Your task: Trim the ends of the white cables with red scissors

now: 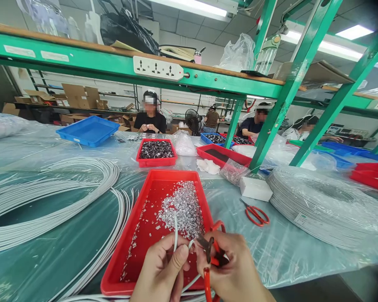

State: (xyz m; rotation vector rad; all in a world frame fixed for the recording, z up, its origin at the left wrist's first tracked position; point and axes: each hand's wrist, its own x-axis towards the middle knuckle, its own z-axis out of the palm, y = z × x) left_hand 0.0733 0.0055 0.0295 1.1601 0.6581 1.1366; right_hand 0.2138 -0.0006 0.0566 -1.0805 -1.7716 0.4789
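My left hand (165, 266) pinches a thin white cable (176, 230) between thumb and fingers, its end sticking up. My right hand (229, 264) is closed around red-handled scissors (207, 279), and the dark metal blades meet the cable's short end by my left thumb. Black and orange parts also show inside that grip, partly hidden by the fingers. Both hands are above the near end of a red tray (138, 260). Heaped in the tray are small shiny metal pieces (184, 205), with some scattered toward its left side.
Coiled white cables (97, 197) lie at left, and a wrapped cable roll (321, 197) at right. Red-handled scissors (256, 214) and a white box (255, 188) sit right of the tray. Beyond stand a red tray of black parts (156, 162) and a blue tray (88, 131). Several people work behind.
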